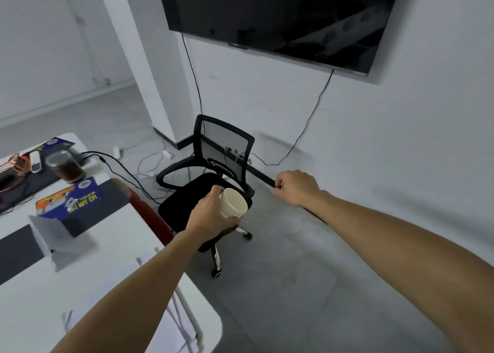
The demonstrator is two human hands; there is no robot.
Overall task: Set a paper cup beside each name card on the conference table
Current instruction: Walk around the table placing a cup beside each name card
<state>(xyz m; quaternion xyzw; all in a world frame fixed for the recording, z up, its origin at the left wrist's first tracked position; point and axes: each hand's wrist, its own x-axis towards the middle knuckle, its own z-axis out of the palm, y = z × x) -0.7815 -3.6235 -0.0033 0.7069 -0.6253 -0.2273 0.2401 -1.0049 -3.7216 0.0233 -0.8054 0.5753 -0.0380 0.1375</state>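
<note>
My left hand (211,213) grips a short stack of white paper cups (233,203), held tilted with the open mouth toward the camera, above the seat of a black office chair (187,200). My right hand (296,187) hangs in the air to the right of the chair, fingers curled, holding nothing that I can see. The white conference table (101,280) lies at the lower left. A folded white card (57,235) stands on it, blank side toward me. No cup stands on the table next to it.
On the table's far end sit a jar of dark liquid (65,167), a colourful box (69,199), a dark mat (37,181) and cables. Cables and power strips (149,163) trail across the floor behind the chair. A large black screen (280,15) hangs on the wall.
</note>
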